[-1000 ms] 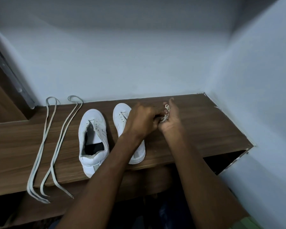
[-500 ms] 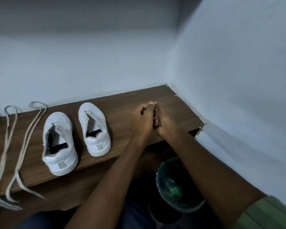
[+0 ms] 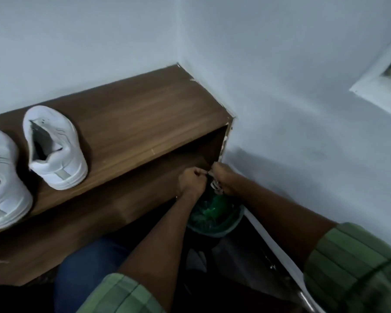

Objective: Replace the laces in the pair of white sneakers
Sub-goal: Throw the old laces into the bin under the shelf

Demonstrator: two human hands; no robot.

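White sneakers unlaced, old lace bunched over the bin

Left of the bin [image 3: 215, 219], both sneakers [image 3: 54, 147] sit on the wooden shelf [image 3: 145, 114]; directly above its rim, left hand [image 3: 191, 180] and right hand [image 3: 224, 177] are clenched together on the wadded lace [image 3: 215, 184], right hand seemingly holding more.

A brown wooden shelf [image 3: 145, 114] is fitted into the corner of pale blue-grey walls [image 3: 280, 86]. A bin [image 3: 233, 224] lined with a green bag [image 3: 212, 211] is set on the floor below the shelf's right end, and a white frame [image 3: 379, 80] is seen at the upper right
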